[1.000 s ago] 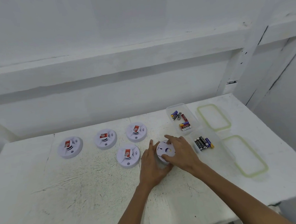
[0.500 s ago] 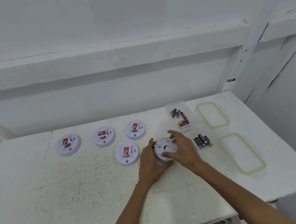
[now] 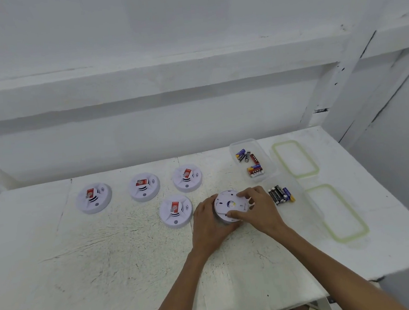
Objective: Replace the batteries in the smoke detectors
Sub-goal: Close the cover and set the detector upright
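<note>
Likely step: twist-open | detector (image 3: 229,206) is cupped in the curled left hand (image 3: 209,225), pinched at its rim by the right hand (image 3: 258,209) | body is best pinned flat (steady torque)

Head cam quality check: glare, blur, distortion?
Head view: soft even light, no glare on the table; faint shadows under the left hand and right hand gripping the smoke detector; wide-angle bends the wall ledge; labels on the batteries too soft to read.
</note>
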A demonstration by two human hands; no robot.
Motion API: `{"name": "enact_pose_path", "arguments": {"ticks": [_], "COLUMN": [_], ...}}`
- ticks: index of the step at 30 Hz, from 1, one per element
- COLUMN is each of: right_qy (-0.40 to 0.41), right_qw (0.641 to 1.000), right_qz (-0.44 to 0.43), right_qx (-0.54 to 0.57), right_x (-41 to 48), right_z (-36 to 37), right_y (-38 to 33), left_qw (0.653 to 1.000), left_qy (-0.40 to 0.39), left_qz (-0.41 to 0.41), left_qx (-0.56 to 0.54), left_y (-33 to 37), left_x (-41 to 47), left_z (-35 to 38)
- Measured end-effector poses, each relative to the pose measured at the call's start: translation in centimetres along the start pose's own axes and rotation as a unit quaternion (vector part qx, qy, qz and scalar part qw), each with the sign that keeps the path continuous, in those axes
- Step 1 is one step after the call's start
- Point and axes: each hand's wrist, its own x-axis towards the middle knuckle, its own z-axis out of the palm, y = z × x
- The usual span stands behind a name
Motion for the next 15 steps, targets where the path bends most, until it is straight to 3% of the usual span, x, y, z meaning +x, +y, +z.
{"name": "enact_pose_path", "arguments": {"ticks": [15], "right_qy": [0.038], "right_qw": [0.999], "right_qz": [-0.022], "right_qx": [-0.018], "right_x": [-0.3], "right_z": [1.3], "right_y": [0.2], "left_qw": [0.999], "left_qy": [0.001], "left_qz": [-0.014], "left_qx": [0.039], "left_y": [-0.2], "left_x": [-0.1], "left_z": [0.2]}}
